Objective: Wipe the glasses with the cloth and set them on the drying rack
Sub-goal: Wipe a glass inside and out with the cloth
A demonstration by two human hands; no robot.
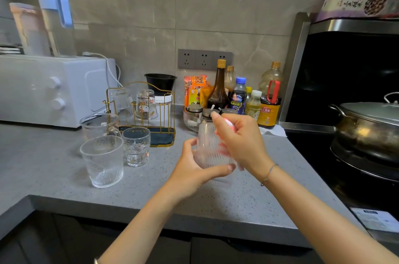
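My left hand [195, 169] grips a clear ribbed glass [210, 151] above the grey counter [151, 190]. My right hand [239, 142] presses a pink cloth [224, 147] into that glass; the cloth is mostly hidden by my fingers. A gold wire drying rack [151, 116] stands behind, with two glasses upside down on it: a ribbed one [122, 102] and one with a cartoon print [146, 105]. Three more glasses stand upright on the counter left of my hands: a ribbed one [103, 161], a small printed one [136, 146] and a handled mug [99, 125].
A white appliance [51, 88] sits at the back left with two bottles on top. Sauce bottles and jars [235, 99] crowd the wall behind my hands. A stove with a lidded pot [367, 129] lies to the right.
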